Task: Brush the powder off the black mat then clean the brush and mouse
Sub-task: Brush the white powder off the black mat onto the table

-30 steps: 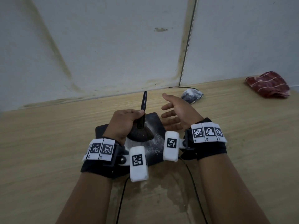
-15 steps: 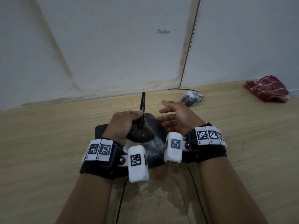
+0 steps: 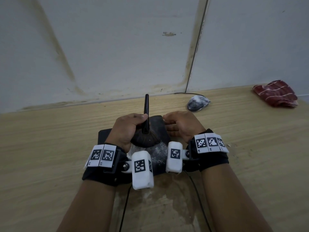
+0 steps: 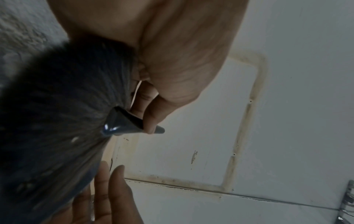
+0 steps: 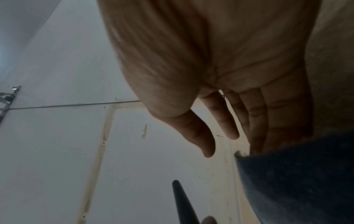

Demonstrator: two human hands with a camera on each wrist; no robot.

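Observation:
My left hand (image 3: pixel 127 128) grips the black handle of the brush (image 3: pixel 146 113), thumb across it (image 4: pixel 172 60). Its dark fan of bristles (image 3: pixel 144 140) is spread on the black mat (image 3: pixel 104 136). White powder (image 3: pixel 158 151) lies on the mat's near right part. My right hand (image 3: pixel 180 126) is at the mat's far right edge, which curls up beside it. In the right wrist view its fingers (image 5: pixel 220 121) are straight, with the mat edge (image 5: pixel 296 181) against the outer ones. The powder-dusted mouse (image 3: pixel 198 103) lies further back on the right.
A red striped cloth (image 3: pixel 275 94) lies at the far right of the wooden table (image 3: pixel 50 139). A white wall stands close behind. Spilled powder smears the table (image 3: pixel 167 203) in front of the mat, and thin black cables (image 3: pixel 199 190) run toward me.
My right hand has dropped from above the mat to its far right edge, and that edge has lifted. The left hand keeps the brush on the mat.

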